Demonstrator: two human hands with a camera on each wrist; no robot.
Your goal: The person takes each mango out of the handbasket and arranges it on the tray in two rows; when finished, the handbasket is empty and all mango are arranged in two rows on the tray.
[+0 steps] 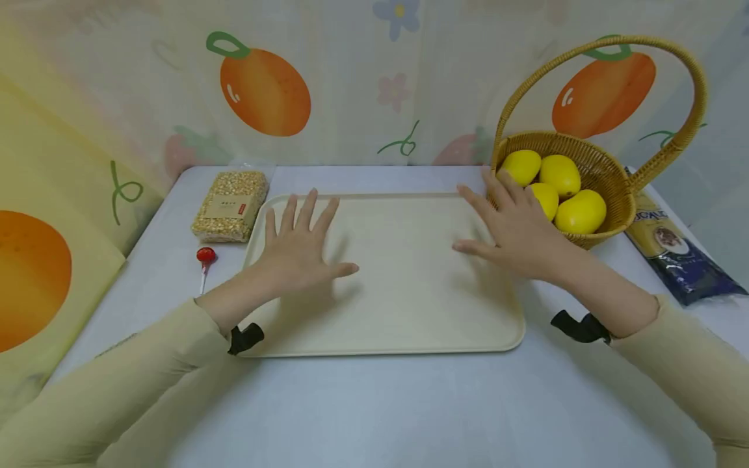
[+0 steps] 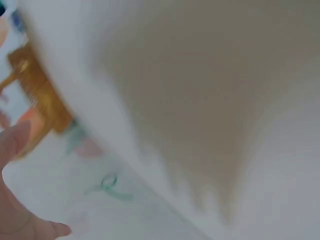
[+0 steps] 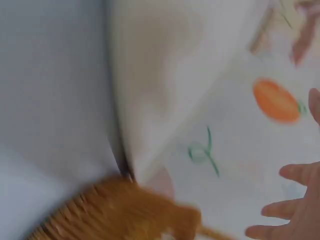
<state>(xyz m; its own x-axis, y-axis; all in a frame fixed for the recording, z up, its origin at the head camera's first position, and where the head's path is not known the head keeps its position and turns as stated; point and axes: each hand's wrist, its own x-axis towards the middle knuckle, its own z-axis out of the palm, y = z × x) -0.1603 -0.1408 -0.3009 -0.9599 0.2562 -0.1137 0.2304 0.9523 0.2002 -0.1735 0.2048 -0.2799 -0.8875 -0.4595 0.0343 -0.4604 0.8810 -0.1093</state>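
Both hands hover with spread fingers over a cream tray (image 1: pixel 404 260) on the table. The left hand (image 1: pixel 298 253) is above the tray's left part, its shadow falling on the tray. Over the tray's right end is the right hand (image 1: pixel 515 227), its fingertips overlapping the left side of a wicker basket (image 1: pixel 608 156) in the head view; whether they touch it I cannot tell. Several yellow lemons (image 1: pixel 581 212) lie in that basket, which has a tall arched handle. Neither hand holds anything. In the right wrist view the basket (image 3: pixel 115 210) is blurred at the bottom.
Left of the tray stands a clear pack of corn kernels (image 1: pixel 231 205), with a red lollipop (image 1: pixel 205 255) in front of it. A blue and gold packet (image 1: pixel 679 253) lies right of the basket. Behind the white table (image 1: pixel 409 409) hangs a fruit-print curtain (image 1: pixel 351 84).
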